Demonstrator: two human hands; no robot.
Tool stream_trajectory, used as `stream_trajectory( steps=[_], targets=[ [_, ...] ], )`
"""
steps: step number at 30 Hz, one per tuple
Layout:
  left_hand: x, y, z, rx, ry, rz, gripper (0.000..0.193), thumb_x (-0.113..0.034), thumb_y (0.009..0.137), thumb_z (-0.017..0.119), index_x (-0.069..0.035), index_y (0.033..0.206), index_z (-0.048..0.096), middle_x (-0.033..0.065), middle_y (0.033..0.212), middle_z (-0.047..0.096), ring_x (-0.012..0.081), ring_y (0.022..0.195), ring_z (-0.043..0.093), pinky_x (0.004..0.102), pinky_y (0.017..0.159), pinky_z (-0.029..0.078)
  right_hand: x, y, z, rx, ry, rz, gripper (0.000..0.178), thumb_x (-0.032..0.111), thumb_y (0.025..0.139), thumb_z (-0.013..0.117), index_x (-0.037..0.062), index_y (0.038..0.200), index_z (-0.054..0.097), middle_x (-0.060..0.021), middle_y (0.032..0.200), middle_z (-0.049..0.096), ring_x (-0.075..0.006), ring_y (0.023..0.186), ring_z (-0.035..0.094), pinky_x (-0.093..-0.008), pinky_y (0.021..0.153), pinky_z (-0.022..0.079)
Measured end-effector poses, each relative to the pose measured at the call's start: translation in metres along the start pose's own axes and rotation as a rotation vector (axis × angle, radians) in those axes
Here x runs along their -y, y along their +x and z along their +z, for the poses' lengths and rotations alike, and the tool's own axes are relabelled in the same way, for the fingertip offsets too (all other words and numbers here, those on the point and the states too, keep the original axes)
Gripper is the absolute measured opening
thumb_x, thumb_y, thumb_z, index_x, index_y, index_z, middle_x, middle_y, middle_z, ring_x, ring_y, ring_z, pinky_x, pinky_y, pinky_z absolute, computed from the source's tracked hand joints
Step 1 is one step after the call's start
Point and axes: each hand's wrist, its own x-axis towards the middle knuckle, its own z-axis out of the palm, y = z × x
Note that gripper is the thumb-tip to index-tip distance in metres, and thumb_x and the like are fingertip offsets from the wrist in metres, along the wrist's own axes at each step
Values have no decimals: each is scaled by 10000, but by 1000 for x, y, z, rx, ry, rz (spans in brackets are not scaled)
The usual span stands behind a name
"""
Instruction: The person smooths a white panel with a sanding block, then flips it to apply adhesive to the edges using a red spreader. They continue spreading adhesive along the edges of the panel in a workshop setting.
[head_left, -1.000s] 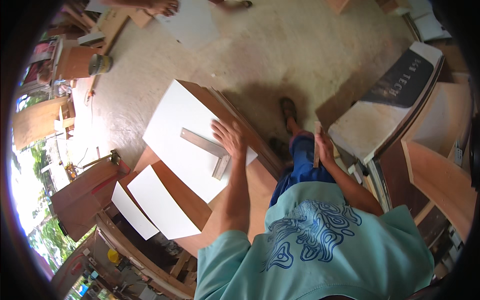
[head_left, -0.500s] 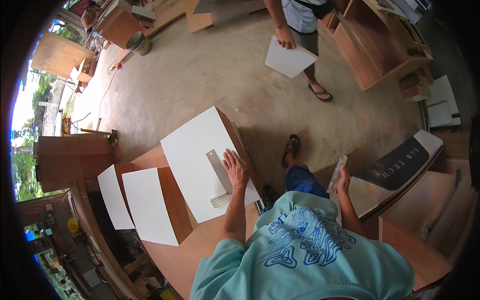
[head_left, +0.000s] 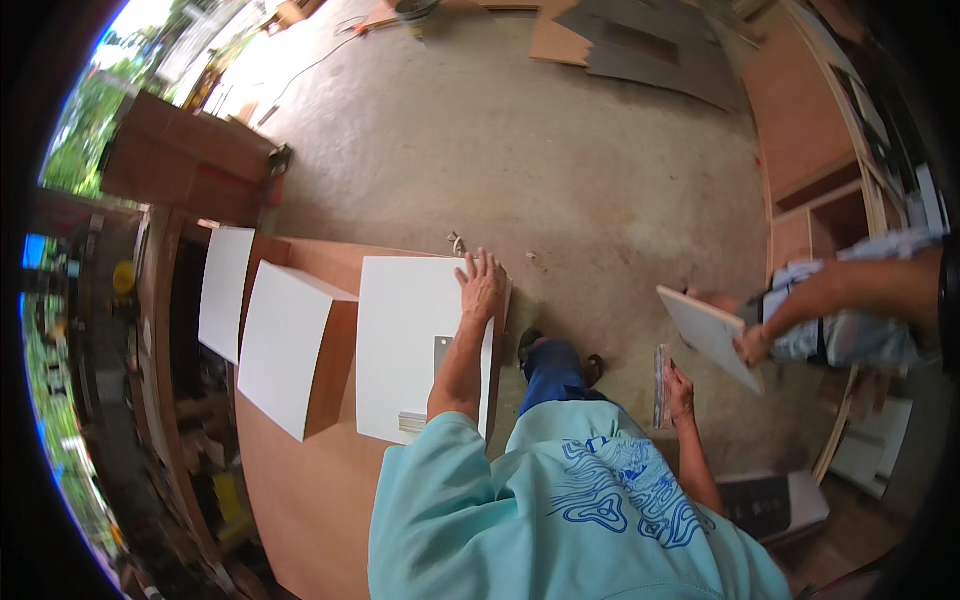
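Observation:
My left hand [head_left: 482, 285] lies with fingers spread on the far right part of a white-faced drawer box [head_left: 400, 310]. Under my left forearm, a metal try square [head_left: 442, 350] rests on that white face, partly covered by the arm. My right hand [head_left: 679, 392] hangs out to the right, its fingers closed round a flat, narrow silvery strip [head_left: 660, 385] held upright; its exact kind is unclear. Two more white-faced drawer boxes, a nearer one [head_left: 290, 340] and a farther one [head_left: 226, 290], stand to the left on a brown wooden panel surface [head_left: 300, 510].
At the right a person [head_left: 850, 310] holds a white board [head_left: 710, 335] close to my right hand. Behind stands a brown cabinet [head_left: 805, 110]. Dark sheets [head_left: 650, 50] lie on the far floor. A wooden box [head_left: 190, 165] stands at the left, and a dark-and-white piece [head_left: 770, 505] lies lower right.
The view has turned rightward. My left hand has slid toward the drawer's far edge. The other person has come from the far side to my right with the board. My right hand still grips the strip.

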Motion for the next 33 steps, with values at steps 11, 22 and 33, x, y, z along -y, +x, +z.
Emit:
stream_trajectory(
  steps=[11, 22, 33],
  targets=[
    [-5, 55, 7, 76, -211, -316, 332, -303, 905, 508, -71, 794, 719, 94, 838, 703, 259, 1018, 614, 560, 1118, 219, 137, 214, 70, 401, -366, -94, 511, 274, 960, 511, -83, 1325, 487, -105, 1223, 608, -173, 1103, 552, -264, 977, 403],
    [111, 57, -24, -256, -95, -879, 707, -248, 877, 487, 70, 1455, 238, 237, 1563, 123, 388, 1460, 66, 510, 1176, 77, 209, 356, 80, 332, -612, -14, 434, 309, 917, 557, -50, 1154, 622, -93, 1048, 640, -174, 948, 570, -321, 827, 450],
    [214, 81, -21, -353, -197, -1319, 463, -265, 869, 538, -4, 1251, 514, 189, 1356, 474, 354, 1326, 354, 517, 1103, 226, 254, 491, 114, 434, -982, 0, 471, 377, 904, 575, -23, 1145, 637, -92, 997, 650, -192, 889, 596, -351, 783, 471]
  ],
)
